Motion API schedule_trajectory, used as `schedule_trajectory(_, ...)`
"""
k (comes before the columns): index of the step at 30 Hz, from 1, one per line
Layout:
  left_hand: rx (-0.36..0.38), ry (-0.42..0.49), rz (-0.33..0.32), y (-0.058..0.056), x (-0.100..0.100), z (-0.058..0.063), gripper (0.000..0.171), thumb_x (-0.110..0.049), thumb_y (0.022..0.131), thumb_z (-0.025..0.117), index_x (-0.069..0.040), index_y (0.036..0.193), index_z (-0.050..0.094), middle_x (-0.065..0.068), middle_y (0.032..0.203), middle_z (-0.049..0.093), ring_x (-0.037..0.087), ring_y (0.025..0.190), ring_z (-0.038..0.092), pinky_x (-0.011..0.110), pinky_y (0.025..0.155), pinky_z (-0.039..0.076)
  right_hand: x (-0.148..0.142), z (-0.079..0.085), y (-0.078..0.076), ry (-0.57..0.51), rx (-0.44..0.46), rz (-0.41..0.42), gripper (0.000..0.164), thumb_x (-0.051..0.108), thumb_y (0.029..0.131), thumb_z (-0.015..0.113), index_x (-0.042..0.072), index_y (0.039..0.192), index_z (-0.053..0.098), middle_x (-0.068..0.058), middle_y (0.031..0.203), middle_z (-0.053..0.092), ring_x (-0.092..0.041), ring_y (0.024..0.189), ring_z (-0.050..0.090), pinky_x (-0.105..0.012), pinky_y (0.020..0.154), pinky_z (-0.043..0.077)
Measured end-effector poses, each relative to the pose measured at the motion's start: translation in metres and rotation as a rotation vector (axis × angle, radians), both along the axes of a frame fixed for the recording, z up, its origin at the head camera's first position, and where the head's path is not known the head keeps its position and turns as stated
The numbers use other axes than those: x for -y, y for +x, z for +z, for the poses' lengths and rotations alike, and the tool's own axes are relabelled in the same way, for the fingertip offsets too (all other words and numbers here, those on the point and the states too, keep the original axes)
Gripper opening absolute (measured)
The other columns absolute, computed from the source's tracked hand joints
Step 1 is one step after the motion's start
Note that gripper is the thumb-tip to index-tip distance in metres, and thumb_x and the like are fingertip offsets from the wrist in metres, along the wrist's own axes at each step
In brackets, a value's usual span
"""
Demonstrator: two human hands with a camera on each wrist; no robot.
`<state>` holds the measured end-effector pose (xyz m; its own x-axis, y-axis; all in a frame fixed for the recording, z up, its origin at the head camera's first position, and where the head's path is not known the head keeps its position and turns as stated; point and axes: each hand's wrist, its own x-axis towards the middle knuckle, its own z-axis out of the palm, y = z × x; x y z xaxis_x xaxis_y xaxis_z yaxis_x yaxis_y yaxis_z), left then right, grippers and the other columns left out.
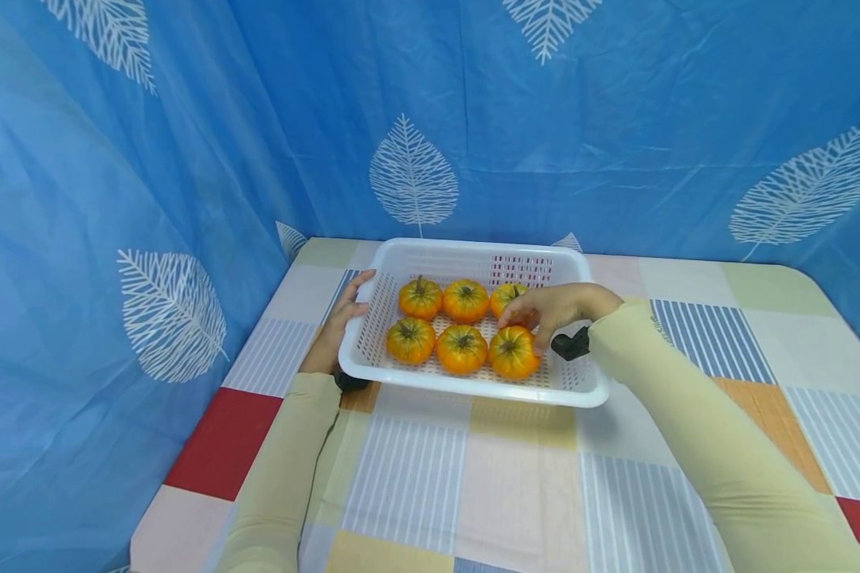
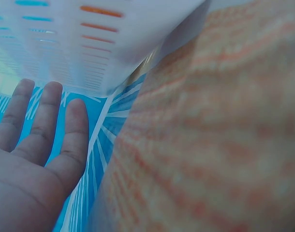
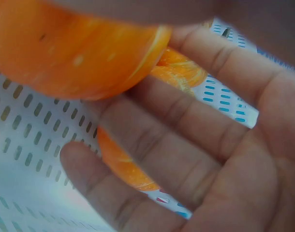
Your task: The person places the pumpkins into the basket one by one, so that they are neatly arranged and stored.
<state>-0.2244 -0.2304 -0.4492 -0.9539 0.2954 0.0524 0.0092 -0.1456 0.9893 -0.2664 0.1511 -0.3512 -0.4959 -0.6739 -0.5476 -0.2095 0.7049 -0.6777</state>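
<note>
A white perforated plastic basket [image 1: 459, 387] holds small orange pumpkins in two rows, three at the back and three at the front. My right hand [image 1: 557, 309] reaches over its right side and grips the front-right pumpkin [image 1: 514, 355], thumb on one side and fingers on the other. In the right wrist view, that pumpkin [image 3: 84, 58] rests against the fingertips, above the slotted basket floor. My left hand [image 1: 338, 325] is at the basket's left side, with its fingertips right at the rim. The left wrist view shows three fairly straight, spread fingers [image 2: 50, 111] beside the slotted wall.
A patchwork-patterned cloth [image 1: 416, 477] covers the table under the basket. Blue curtains [image 1: 559, 143] with white leaf prints hang behind and to the left. A dark wrist strap [image 1: 572, 344] shows at the right wrist, near the basket's right wall.
</note>
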Motion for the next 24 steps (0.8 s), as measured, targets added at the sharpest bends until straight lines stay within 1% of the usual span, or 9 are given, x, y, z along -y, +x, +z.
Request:
schedule_trajectory(5,-0.006,0.021,-0.008,-0.0003,-0.0004,0.0013,0.073,-0.021,0.098,0.041,-0.020,0.168,0.022,0.014,0.178,0.014,0.046,0.150,0.025,0.076,0.121,0.020,-0.0003,0.0003,-0.0002,0.028,-0.034,0.009,0.068,-0.009,0.079,0.083,0.001,0.142,0.060,-0.028,0.152,0.051,-0.044,0.134,0.054,-0.053,0.111,0.050)
schedule_trajectory(7,-0.003,0.018,-0.009,0.0001,-0.0005,0.0015,0.072,-0.021,0.098,0.041,-0.021,0.168,0.022,0.014,0.178,0.013,0.045,0.151,0.024,0.075,0.121,0.020,-0.0005,0.0002,0.0004,0.037,-0.039,0.004,0.067,-0.009,0.079,0.084,0.002,0.141,0.061,-0.028,0.150,0.053,-0.044,0.133,0.055,-0.052,0.110,0.052)
schedule_trajectory(10,0.007,0.000,-0.005,0.0006,-0.0003,0.0011,0.072,-0.022,0.100,0.041,-0.024,0.169,0.022,0.012,0.178,0.015,0.044,0.151,0.026,0.075,0.121,0.023,-0.0006,0.0000,0.0016,0.046,-0.032,-0.014,0.065,-0.009,0.080,0.084,0.001,0.139,0.060,-0.029,0.148,0.054,-0.043,0.132,0.055,-0.051,0.108,0.053)
schedule_trajectory(13,0.003,-0.007,-0.016,0.0007,-0.0004,0.0018,0.072,-0.022,0.102,0.041,-0.024,0.170,0.020,0.012,0.178,0.015,0.043,0.152,0.026,0.073,0.122,0.023,-0.0003,0.0000,0.0027,0.052,-0.025,-0.024,0.064,-0.008,0.081,0.085,0.001,0.139,0.060,-0.028,0.147,0.055,-0.043,0.132,0.056,-0.051,0.108,0.053)
schedule_trajectory(16,-0.006,0.002,-0.024,0.0001,-0.0007,0.0019,0.072,-0.021,0.101,0.040,-0.020,0.170,0.019,0.013,0.178,0.014,0.043,0.153,0.025,0.072,0.123,0.022,0.0002,-0.0009,0.0030,0.053,-0.028,-0.024,0.063,-0.007,0.081,0.085,0.001,0.138,0.060,-0.028,0.147,0.055,-0.042,0.132,0.057,-0.052,0.110,0.052)
schedule_trajectory(20,-0.008,-0.004,-0.014,-0.0001,-0.0005,0.0012,0.073,-0.021,0.101,0.041,-0.019,0.170,0.019,0.013,0.178,0.015,0.043,0.152,0.026,0.073,0.123,0.022,0.0015,-0.0015,0.0031,0.053,-0.036,-0.020,0.059,-0.006,0.082,0.083,0.000,0.136,0.062,-0.026,0.144,0.057,-0.040,0.130,0.058,-0.053,0.112,0.050)
schedule_trajectory(24,-0.004,-0.020,-0.005,0.0007,0.0009,0.0004,0.073,-0.022,0.100,0.041,-0.022,0.170,0.020,0.011,0.178,0.016,0.044,0.152,0.026,0.074,0.122,0.023,0.0021,-0.0027,0.0032,0.053,-0.046,-0.013,0.055,-0.005,0.084,0.082,0.000,0.135,0.063,-0.026,0.141,0.059,-0.039,0.128,0.059,-0.052,0.111,0.051)
